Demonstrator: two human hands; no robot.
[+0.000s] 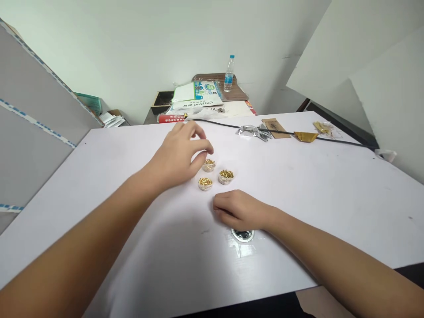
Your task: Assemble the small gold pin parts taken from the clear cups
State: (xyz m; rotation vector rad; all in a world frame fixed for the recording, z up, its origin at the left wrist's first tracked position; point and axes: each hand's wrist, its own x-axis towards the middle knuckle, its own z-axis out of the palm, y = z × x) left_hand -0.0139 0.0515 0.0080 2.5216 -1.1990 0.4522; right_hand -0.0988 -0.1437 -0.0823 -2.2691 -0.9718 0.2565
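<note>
Three small clear cups full of tiny gold-coloured metal pieces stand close together on the white table: a far cup (209, 165), a right cup (226, 176) and a near cup (205, 183). My left hand (180, 154) hovers at the far cup, thumb and index fingertip close together in a pinch over its contents. Whatever may be between those tips is too small to make out. Just nearer than the cups, my right hand (243, 210) rests on the table with its fingers curled closed. A tiny glint shows at its fingertips, too small to name.
A round black disc with a silver rim (243, 235) lies partly under my right wrist, beside clear tape. A black cable (281, 131) crosses the far edge, near a silver packet (248, 131), cardboard (276, 128) and gold packet (305, 137). Beyond stands a water bottle (229, 75).
</note>
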